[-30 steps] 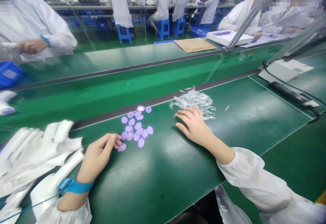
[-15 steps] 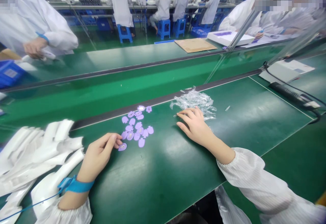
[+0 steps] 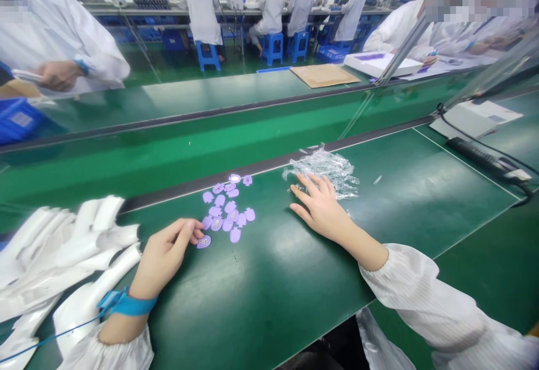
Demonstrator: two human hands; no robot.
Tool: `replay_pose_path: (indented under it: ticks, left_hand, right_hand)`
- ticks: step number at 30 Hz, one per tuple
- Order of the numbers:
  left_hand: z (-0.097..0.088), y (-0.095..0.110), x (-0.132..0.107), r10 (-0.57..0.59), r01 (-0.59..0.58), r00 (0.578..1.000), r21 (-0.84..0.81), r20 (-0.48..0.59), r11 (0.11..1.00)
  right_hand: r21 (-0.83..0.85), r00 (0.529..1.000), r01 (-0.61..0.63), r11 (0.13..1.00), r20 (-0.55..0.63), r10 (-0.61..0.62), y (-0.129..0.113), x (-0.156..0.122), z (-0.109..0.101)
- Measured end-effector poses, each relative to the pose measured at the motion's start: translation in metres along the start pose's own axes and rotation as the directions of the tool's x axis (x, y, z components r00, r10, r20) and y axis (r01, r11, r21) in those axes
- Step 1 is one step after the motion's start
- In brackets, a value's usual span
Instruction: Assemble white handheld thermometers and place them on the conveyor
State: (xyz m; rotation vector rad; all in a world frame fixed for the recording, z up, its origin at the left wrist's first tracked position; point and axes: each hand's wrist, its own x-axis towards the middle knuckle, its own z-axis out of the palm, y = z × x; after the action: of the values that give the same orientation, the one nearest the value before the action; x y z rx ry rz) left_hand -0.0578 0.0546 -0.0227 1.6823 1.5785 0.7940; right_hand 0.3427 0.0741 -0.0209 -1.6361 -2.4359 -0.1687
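At the left edge of a loose group of small purple tab-shaped pieces (image 3: 227,224), my left hand (image 3: 170,252) is curled with thumb and fingers close together. Its fingertips are at the nearest purple piece (image 3: 204,241), covering part of its edge. A blue wrist strap (image 3: 132,305) with a cord circles that wrist. My right hand (image 3: 322,204) is open, fingers spread and palm down, with the fingertips over the near edge of a heap of crumpled clear plastic (image 3: 332,165). Nothing shows in its grasp.
White curved plastic parts (image 3: 84,246) are piled at the left of the green table (image 3: 261,302). A black power strip (image 3: 484,159) and white papers (image 3: 467,120) lie at the right. Across the gap, a co-worker's hand (image 3: 59,75) holds something white near a blue bin (image 3: 21,123).
My right fingers have spread and lifted slightly over the plastic. My left hand and the purple pieces stay in place. The co-worker at the left has moved a hand and a white object leftward.
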Motion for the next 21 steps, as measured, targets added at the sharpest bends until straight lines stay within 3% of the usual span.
replay_pose_path:
  ticks: [13,21]
  left_hand:
    - [0.0,-0.001,0.0,0.016,-0.016,1.0,-0.007,-0.001,1.0]
    - [0.001,-0.002,0.001,0.011,-0.011,1.0,-0.008,0.003,1.0]
  right_hand:
    - [-0.061,0.996,-0.055,0.997,0.062,0.059,-0.007,0.027,0.01]
    - [-0.04,0.999,-0.013,0.999,0.045,0.015,-0.023,-0.011,0.004]
